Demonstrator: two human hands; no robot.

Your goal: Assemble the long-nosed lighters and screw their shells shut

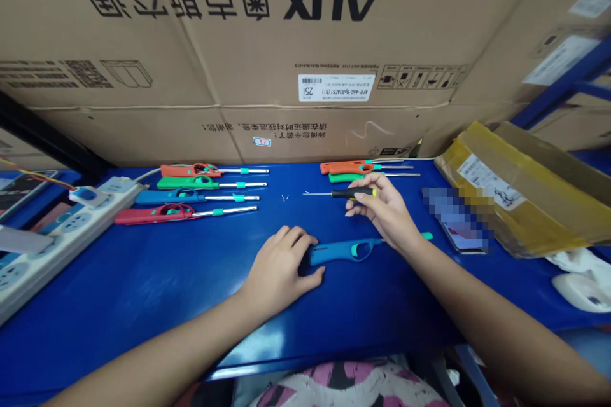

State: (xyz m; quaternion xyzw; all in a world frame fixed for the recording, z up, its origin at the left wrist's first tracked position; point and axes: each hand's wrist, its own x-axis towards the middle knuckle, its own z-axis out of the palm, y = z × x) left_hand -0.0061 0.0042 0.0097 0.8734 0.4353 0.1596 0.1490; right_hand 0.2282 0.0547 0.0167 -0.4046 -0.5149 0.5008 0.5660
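My left hand (279, 264) lies curled over the rear end of a blue utility lighter (338, 251), which rests flat on the blue bench top (143, 305) and has a teal trigger. Its far tip, also teal, shows past my right wrist. My right hand (386, 213) pinches a small screwdriver (351, 193) near its black, yellow-capped handle, with the thin shaft pointing left. Several finished-looking lighters (200, 194) lie in a row beyond my left hand. Two more lighters (363, 169) lie beyond my right hand.
A white power strip (71, 235) with a plug lies along the left of the bench. To the right are a pixelated phone (458, 219) and a taped parcel (510, 194). A large cardboard carton (267, 44) stands along the far edge.
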